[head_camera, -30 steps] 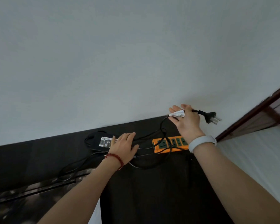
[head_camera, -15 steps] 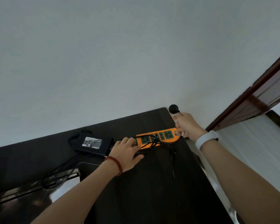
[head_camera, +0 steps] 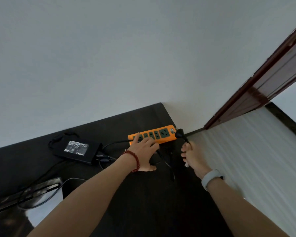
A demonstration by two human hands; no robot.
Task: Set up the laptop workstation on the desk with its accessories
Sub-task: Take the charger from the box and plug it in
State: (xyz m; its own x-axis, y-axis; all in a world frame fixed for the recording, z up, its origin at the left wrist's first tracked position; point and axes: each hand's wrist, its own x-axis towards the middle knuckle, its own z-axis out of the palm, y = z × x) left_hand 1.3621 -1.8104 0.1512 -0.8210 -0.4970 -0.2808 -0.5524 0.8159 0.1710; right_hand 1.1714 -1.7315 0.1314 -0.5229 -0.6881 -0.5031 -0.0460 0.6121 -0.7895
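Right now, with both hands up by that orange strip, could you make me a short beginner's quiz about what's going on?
1. True or false: the right hand holds a cable that ends in the black plug.
2. The left hand rests on which object?
A. black power adapter
B. orange power strip
C. the wall
3. Fill in: the power adapter lies on the dark ___.

Key: 1 true; 2 B; 3 desk.
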